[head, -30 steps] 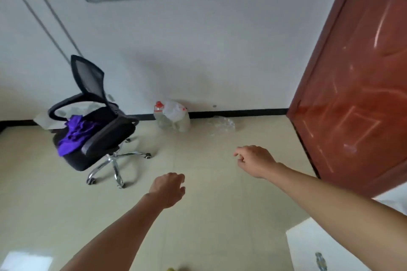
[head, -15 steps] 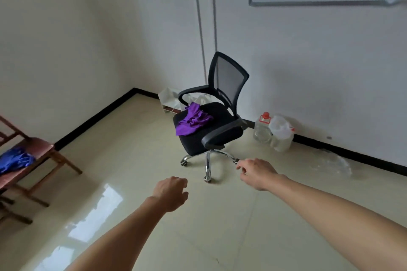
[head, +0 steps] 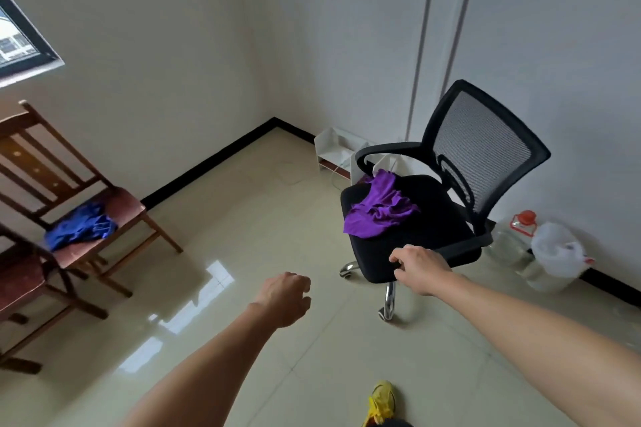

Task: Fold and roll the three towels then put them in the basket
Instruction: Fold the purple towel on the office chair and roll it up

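Note:
A crumpled purple towel (head: 379,207) lies on the seat of a black office chair (head: 447,218) at centre right. A crumpled blue towel (head: 81,226) lies on the seat of a wooden chair (head: 118,204) at the left. My right hand (head: 421,269) hovers in front of the office chair's front edge, fingers loosely curled, holding nothing. My left hand (head: 286,298) floats over the tiled floor, fingers curled, also holding nothing. No basket or third towel is in view.
A second wooden chair (head: 24,284) stands at the far left edge. Clear plastic jugs (head: 513,239) and a white bag (head: 558,253) sit by the right wall. A white low shelf (head: 334,152) stands in the corner. A yellow shoe (head: 383,402) shows at the bottom.
The view has swung left: the door is gone, the office chair now sits nearer and to the right, and the wooden chairs with the blue towel have come into view. Both hands stay raised and empty.

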`<action>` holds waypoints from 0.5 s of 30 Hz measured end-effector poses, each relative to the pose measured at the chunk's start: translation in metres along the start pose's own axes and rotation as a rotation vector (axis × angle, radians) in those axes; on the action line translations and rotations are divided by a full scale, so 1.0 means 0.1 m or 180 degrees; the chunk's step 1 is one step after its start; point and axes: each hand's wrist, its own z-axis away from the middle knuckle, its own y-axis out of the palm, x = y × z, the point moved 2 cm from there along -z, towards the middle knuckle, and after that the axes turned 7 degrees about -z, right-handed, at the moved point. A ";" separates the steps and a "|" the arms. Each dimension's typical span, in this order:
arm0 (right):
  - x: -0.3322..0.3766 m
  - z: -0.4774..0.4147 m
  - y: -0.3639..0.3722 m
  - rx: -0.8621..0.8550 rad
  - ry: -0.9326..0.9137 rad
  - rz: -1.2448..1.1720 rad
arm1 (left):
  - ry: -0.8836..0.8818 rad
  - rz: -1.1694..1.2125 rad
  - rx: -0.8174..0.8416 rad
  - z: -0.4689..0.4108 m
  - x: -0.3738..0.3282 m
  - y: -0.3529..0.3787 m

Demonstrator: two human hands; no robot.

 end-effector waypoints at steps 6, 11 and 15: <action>0.09 -1.25 -0.48 0.0055 0.0037 0.0088 | -0.0137 0.0195 0.0026 -0.96 0.53 -0.42; 0.18 -2.04 -0.70 0.0003 0.0102 0.0118 | -0.0030 0.0221 0.0060 -1.69 0.89 -0.66; 0.17 -2.58 -0.68 -0.0003 0.0333 0.0020 | 0.0250 0.0102 0.0096 -2.42 1.19 -0.85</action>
